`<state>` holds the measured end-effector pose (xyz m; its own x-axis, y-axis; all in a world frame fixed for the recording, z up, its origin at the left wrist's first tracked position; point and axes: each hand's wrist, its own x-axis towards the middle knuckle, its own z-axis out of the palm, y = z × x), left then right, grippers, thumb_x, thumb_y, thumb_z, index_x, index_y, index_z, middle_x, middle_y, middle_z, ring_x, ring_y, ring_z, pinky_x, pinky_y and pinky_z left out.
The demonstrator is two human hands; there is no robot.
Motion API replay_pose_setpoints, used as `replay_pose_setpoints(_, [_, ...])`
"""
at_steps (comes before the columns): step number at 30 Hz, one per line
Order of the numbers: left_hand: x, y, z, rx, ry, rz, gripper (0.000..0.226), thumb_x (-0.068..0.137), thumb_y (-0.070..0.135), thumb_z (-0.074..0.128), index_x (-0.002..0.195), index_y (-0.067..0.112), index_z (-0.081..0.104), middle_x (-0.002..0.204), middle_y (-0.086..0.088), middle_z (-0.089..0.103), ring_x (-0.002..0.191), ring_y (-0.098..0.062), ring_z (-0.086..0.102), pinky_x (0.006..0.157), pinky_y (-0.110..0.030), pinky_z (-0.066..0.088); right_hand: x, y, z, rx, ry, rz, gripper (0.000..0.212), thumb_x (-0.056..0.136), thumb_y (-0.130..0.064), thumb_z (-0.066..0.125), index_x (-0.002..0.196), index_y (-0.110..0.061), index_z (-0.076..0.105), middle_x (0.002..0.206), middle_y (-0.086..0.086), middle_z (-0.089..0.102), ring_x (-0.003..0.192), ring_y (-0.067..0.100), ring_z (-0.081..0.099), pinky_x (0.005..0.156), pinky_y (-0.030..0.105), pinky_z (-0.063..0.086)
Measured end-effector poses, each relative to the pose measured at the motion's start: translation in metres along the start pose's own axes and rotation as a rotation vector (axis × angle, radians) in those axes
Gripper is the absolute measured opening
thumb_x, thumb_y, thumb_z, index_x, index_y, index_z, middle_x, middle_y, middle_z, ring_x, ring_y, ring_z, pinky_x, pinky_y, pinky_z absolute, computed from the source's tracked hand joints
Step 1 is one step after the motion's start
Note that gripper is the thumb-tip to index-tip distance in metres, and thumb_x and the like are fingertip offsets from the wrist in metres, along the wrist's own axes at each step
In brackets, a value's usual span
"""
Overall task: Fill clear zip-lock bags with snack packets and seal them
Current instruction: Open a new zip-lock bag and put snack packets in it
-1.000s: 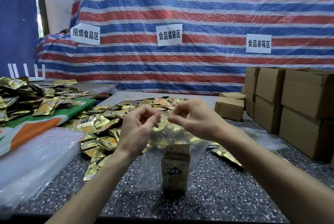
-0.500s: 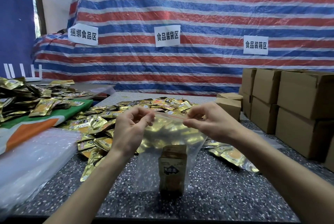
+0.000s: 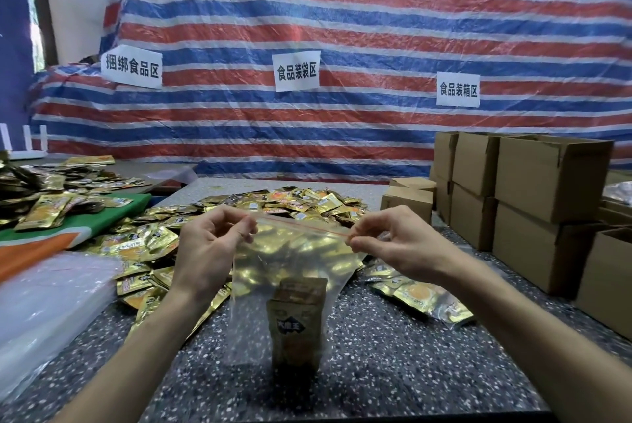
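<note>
Hands are standing further apart than a second ago, the right one having slid outward along the seal. Left hand [image 3: 212, 248] is pinching the top left corner of the clear zip-lock bag [image 3: 273, 265] between thumb and fingertips. Right hand [image 3: 393, 241] is pinching the red zip strip [image 3: 307, 225] at its right end. Bag is hanging upright between both hands, its bottom resting on the speckled table [image 3: 393, 371]. Gold snack packets [image 3: 295, 323] are standing inside it. Loose packets [image 3: 307, 202] are lying heaped just behind. Cardboard boxes [image 3: 547, 176] are sitting stacked on the right, a pile of clear bags [image 3: 51, 299] on the left.
</note>
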<state>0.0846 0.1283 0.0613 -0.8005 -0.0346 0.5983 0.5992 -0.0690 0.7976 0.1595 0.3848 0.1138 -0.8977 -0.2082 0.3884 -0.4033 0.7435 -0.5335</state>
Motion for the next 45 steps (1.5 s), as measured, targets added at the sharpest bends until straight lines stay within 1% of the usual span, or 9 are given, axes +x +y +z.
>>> replay_pose_setpoints(12, [-0.001,0.0,0.005,0.013,-0.01,-0.011,0.011,0.09,0.004,0.065,0.08,0.006,0.07,0.072,-0.001,0.071,0.062,-0.004,0.063,0.056,-0.013,0.05,-0.014,0.007,-0.005,-0.085,0.103,-0.056,0.03,0.082,-0.043,0.073,0.075,-0.013,0.073,0.072,0.003,0.071,0.069,0.024,0.065,0.064,0.037,0.053])
replay_pose_setpoints(17, [-0.003,0.004,0.014,-0.017,-0.011,-0.054,0.015,0.093,0.009,0.063,0.08,0.012,0.07,0.075,-0.003,0.07,0.063,-0.01,0.062,0.055,-0.025,0.053,-0.02,0.021,0.001,0.099,0.093,0.047,0.052,0.065,-0.056,0.079,0.085,-0.009,0.07,0.083,0.006,0.073,0.073,0.021,0.067,0.064,0.035,0.057])
replay_pose_setpoints(22, [-0.013,0.019,0.045,-0.046,-0.134,-0.022,0.012,0.091,0.005,0.063,0.082,0.009,0.069,0.075,-0.002,0.07,0.065,-0.009,0.062,0.059,-0.02,0.052,-0.027,0.029,0.036,0.32,-0.265,0.225,0.101,0.059,-0.046,0.092,0.141,-0.029,0.036,0.124,-0.006,0.061,0.087,0.007,0.07,0.069,0.031,0.06])
replay_pose_setpoints(25, [-0.023,0.027,0.07,-0.055,-0.228,0.021,0.017,0.091,0.001,0.063,0.08,0.012,0.069,0.078,0.0,0.07,0.067,-0.007,0.063,0.064,-0.019,0.054,-0.029,0.031,0.069,0.302,-0.401,0.106,0.073,0.076,-0.022,0.085,0.136,-0.033,0.044,0.121,0.0,0.065,0.094,0.019,0.07,0.068,0.038,0.06])
replay_pose_setpoints(27, [-0.028,0.029,0.084,-0.041,-0.289,0.049,0.015,0.089,0.002,0.066,0.08,0.013,0.07,0.08,0.0,0.071,0.071,-0.009,0.066,0.066,-0.02,0.055,-0.029,0.031,0.079,0.323,-0.346,0.129,0.045,0.085,-0.013,0.076,0.125,-0.015,0.056,0.112,0.016,0.068,0.093,0.037,0.07,0.07,0.052,0.061])
replay_pose_setpoints(30, [-0.03,0.027,0.093,-0.035,-0.326,0.067,0.006,0.088,0.007,0.071,0.086,0.013,0.072,0.085,0.0,0.073,0.079,-0.015,0.069,0.068,-0.021,0.053,-0.031,0.035,0.072,0.435,-0.266,0.245,0.024,0.088,-0.016,0.075,0.108,-0.009,0.065,0.095,0.017,0.074,0.073,0.033,0.071,0.059,0.043,0.061])
replay_pose_setpoints(38, [-0.03,0.005,0.094,0.079,-0.326,0.095,0.043,0.088,0.022,0.07,0.127,0.033,0.057,0.127,0.015,0.06,0.118,-0.001,0.056,0.099,-0.031,0.049,-0.007,0.075,-0.001,0.512,0.141,0.368,0.03,0.076,-0.002,0.08,0.104,-0.009,0.068,0.095,0.006,0.077,0.084,0.025,0.076,0.068,0.035,0.063])
replay_pose_setpoints(41, [-0.034,-0.005,0.094,0.071,-0.359,0.042,0.03,0.084,0.038,0.065,0.114,0.04,0.064,0.118,0.017,0.065,0.113,-0.001,0.06,0.099,-0.039,0.051,0.017,0.094,-0.036,0.231,0.37,0.341,0.036,0.067,-0.028,0.087,0.098,-0.017,0.071,0.092,0.005,0.077,0.085,0.024,0.075,0.075,0.047,0.062])
replay_pose_setpoints(45, [-0.035,-0.021,0.092,0.155,-0.395,-0.029,0.016,0.091,0.026,0.068,0.1,0.039,0.07,0.104,0.015,0.07,0.101,0.0,0.064,0.09,-0.034,0.054,0.042,0.129,-0.061,-0.175,0.544,0.293,0.039,0.079,-0.039,0.075,0.114,-0.034,0.059,0.109,0.0,0.07,0.097,0.024,0.066,0.083,0.047,0.058])
